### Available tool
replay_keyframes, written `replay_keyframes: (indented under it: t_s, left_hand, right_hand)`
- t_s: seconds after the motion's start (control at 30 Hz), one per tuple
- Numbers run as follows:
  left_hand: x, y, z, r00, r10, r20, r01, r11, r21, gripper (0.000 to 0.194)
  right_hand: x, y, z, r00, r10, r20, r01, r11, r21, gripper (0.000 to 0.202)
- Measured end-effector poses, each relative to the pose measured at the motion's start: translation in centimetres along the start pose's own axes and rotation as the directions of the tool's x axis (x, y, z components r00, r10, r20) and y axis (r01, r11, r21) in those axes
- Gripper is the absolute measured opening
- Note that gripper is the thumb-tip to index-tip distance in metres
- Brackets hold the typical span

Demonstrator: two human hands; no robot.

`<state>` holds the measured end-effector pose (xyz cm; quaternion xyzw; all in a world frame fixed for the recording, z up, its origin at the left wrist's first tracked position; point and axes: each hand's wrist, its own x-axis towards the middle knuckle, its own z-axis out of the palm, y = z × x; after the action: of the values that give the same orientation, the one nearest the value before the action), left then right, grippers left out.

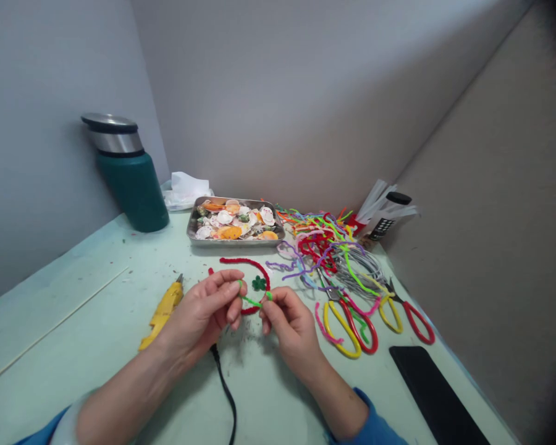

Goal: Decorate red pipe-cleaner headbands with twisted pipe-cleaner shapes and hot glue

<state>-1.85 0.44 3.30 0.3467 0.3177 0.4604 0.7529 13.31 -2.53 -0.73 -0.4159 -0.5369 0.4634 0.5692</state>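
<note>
Between my two hands a short bright green pipe cleaner is held above the table. My left hand pinches its left end, and my right hand pinches the right end, where the green looks curled. Just beyond the fingers, a red pipe cleaner lies bent into a curve on the table, partly hidden by my left hand. Inside that curve sits a small dark green flower shape. A yellow glue gun rests left of my left hand, partly covered by my wrist.
A metal tray of shells stands behind my hands. Right of it lies a tangled pile of coloured pipe cleaners, with two pairs of scissors in front. A black slab, green bottle, thin stick and black cord are around.
</note>
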Motion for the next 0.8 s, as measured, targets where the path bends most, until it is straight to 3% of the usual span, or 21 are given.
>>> replay_keyframes:
  t_s: [0.07,0.17,0.3,0.4,0.53,0.63,0.7,0.8]
  left_hand:
    - [0.0,0.4,-0.1,0.999,0.029,-0.024,-0.028,0.997,0.066,0.028]
    - [0.1,0.7,-0.4,0.996,0.035,-0.084,-0.014,0.970,0.243,0.026]
    - [0.2,0.7,-0.9,0.991,0.083,-0.107,-0.005,0.815,0.580,0.018]
    - [0.2,0.6,-1.0,0.995,0.096,0.011,-0.072,0.661,0.747,0.017]
    - [0.2,0.3,-1.0,0.972,0.100,0.213,-0.234,0.502,0.833,0.016]
    - [0.1,0.2,-0.9,0.968,0.095,0.232,-0.251,0.409,0.877,0.015]
    - [0.0,0.2,-0.7,0.980,0.096,0.173,-0.198,0.425,0.883,0.016]
    - [0.1,0.2,-0.5,0.995,0.093,0.028,-0.079,0.603,0.794,0.019]
  right_hand:
    - [0.1,-0.2,-0.2,1.000,0.007,-0.028,-0.006,1.000,0.013,0.014]
    - [0.2,-0.5,-0.4,0.999,0.014,-0.041,-0.013,0.999,0.031,0.014]
    - [0.3,-0.5,-0.5,0.999,0.013,-0.030,-0.012,0.999,0.049,0.014]
    - [0.5,-0.5,-0.7,0.998,0.022,-0.057,-0.017,0.996,0.089,0.014]
    - [0.7,-0.8,-0.8,0.995,0.037,-0.089,-0.027,0.993,0.118,0.015]
    - [0.8,-1.0,-0.8,0.992,0.064,-0.109,-0.046,0.985,0.164,0.016]
    - [1.0,-0.9,-1.0,0.990,0.068,-0.121,-0.043,0.979,0.201,0.016]
    - [1.1,-0.7,-1.3,0.989,0.046,-0.144,-0.009,0.968,0.249,0.014]
